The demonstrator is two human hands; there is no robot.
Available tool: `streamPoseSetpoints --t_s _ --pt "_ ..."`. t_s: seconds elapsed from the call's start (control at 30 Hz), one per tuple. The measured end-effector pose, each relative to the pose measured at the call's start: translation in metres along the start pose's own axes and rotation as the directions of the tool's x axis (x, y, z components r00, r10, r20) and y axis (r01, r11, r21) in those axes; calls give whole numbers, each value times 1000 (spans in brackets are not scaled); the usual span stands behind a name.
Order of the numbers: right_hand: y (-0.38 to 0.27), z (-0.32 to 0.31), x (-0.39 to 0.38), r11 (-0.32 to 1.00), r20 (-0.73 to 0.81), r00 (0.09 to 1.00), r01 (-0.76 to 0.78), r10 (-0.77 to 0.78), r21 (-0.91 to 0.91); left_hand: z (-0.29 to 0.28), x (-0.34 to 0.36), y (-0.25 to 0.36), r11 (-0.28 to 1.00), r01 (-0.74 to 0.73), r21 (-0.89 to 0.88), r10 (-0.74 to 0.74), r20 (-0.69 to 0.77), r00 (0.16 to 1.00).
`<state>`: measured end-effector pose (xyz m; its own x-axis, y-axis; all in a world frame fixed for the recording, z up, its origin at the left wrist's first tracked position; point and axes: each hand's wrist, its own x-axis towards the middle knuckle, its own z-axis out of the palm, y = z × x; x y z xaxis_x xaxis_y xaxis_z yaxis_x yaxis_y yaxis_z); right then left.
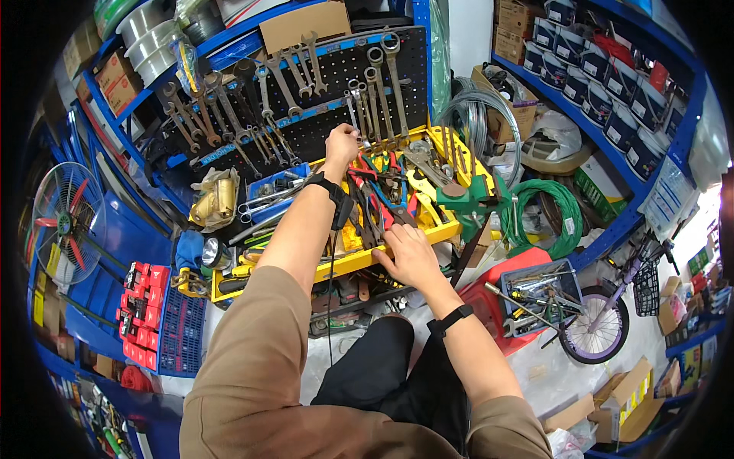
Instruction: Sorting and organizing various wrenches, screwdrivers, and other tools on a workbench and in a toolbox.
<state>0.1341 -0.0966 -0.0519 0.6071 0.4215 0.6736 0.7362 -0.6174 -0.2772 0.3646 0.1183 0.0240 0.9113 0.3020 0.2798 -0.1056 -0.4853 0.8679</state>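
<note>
My left hand (342,145) reaches over the yellow tool tray (336,268) to the foot of the black pegboard (329,80). Its fingers are curled beside a small combination wrench (361,116) hanging there; what they hold, if anything, is hidden. My right hand (409,256) lies at the tray's front edge, fingers stretched forward over it and thumb apart. In front of its fingertips are pliers with red and black handles (369,203). Yellow-handled pliers (420,187) lie farther right in the tray.
Larger wrenches (284,88) hang along the pegboard. A green bench vise (470,197) stands at the tray's right end, near coiled green wire (547,218). Right of my knees are a grey bin of tools (539,287) and a bicycle wheel (595,325). A fan (67,222) stands left.
</note>
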Motion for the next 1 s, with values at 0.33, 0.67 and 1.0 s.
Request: streamPoseSetpoints --t_s 0.33,0.67,1.0 --pt "-2 1 0 1000 21 999 -28 28 -10 13 32 -29 993 -7 121 17 -82 996" --pt "-3 2 0 1000 17 1000 -17 17 -8 21 42 -45 994 -104 41 111 -255 960" --pt "-1 3 -1 999 -3 1000 -7 7 -42 17 33 -15 991 -135 14 136 -78 988"
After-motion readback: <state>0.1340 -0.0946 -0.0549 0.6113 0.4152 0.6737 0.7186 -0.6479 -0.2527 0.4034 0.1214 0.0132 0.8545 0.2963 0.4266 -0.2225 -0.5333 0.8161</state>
